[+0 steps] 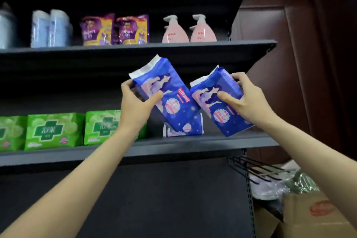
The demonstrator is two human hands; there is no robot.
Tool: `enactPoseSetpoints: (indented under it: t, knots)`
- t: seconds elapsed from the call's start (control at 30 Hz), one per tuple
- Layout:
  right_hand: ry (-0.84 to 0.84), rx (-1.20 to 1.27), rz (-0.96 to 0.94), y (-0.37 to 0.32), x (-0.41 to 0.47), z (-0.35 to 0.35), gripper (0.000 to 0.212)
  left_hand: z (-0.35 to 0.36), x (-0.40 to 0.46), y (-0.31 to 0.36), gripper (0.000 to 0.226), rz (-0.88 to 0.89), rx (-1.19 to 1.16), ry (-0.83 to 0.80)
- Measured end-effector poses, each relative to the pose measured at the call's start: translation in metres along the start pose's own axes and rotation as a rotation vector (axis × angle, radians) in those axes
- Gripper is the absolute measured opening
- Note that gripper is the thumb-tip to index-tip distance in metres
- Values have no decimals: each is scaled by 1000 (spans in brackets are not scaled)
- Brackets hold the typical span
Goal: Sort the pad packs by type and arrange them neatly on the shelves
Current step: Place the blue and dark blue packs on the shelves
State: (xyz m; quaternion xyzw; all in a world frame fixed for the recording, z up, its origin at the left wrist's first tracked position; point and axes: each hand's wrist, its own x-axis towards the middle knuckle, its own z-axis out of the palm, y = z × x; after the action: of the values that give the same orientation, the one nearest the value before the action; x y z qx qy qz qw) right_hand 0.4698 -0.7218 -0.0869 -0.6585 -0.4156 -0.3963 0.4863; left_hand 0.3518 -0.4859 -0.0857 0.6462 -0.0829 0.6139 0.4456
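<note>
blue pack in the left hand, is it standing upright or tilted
Tilted. The blue pack held by the left hand leans with its white top edge up and to the left, above the lower shelf.

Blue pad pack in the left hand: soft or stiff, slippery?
Blue pad pack likely soft: the left hand grips it with thumb on its face. Glossy film looks slippery. Probably light, held tilted one-handed.

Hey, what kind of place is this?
Probably a shop aisle or stockroom: dark metal shelves with rows of green pad packs, pink pump bottles above, and an open cardboard box nearby.
</note>
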Motion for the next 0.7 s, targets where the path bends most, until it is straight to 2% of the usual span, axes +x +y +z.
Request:
enactPoseSetpoints:
  t: [0.1, 0.2, 0.27, 0.37, 0.43, 0.5, 0.57, 0.63, 0.7]
  knots:
    - [23, -158, -100, 14, 16, 1, 45, 23, 6, -17, 67, -16, 38, -11]
    - [85, -250, -117, 30, 22, 2, 48, 44, 6, -56, 85, -52, 55, -99]
    - [49, -208, -145, 42, 21, 4, 48, 52, 7, -80, 79, -120, 70, -159]
    - [-116, -146, -196, 59, 24, 10, 46, 58, 23, -98, 55, -148, 295, -161]
    - [-275, -83, -177, 64, 30, 17, 41, 57, 39, -100, 57, -118, 557, -165]
    - [-413, -40, -146, 62, 39, 29, 38, 57, 47, -99, 64, -137, 783, -219]
    - [-530, -66, -122, 60, 50, 48, 39, 62, 51, -107, 59, -150, 994, -301]
    - [-641, -177, -113, 60, 62, 71, 47, 64, 52, -121, 50, -199, 1074, -393]
    - [-730, -342, -90, 63, 71, 96, 52, 63, 56, -127, 58, -273, 989, -372]
